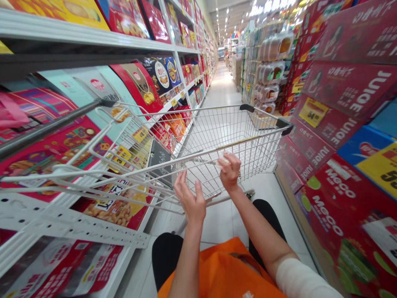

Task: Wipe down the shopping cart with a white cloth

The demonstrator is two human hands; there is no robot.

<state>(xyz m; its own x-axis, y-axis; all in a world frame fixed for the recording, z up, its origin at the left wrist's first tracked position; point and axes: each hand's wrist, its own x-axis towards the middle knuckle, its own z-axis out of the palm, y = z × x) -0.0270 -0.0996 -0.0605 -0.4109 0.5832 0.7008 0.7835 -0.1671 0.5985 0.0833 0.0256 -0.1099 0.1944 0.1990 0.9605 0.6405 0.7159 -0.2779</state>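
A wire shopping cart (263,124) stands in front of me in a supermarket aisle, its basket holding nothing. Its dark handle bar (49,124) runs off to the upper left. My left hand (190,200) is raised just behind the cart's rear wire frame, fingers stretched upward and apart, holding nothing. My right hand (230,169) is a little higher and further forward, at the rear bar of the basket; its fingers are spread and slightly curled, with nothing in them. Whether it touches the bar is unclear. An orange garment (223,269) covers my lap.
White shelves (77,37) on the left carry colourful snack boxes, close against the cart's side. Stacked red juice cartons (347,87) wall the right side. The white tiled aisle (223,87) runs ahead, with bottle packs (269,70) stacked beyond the cart.
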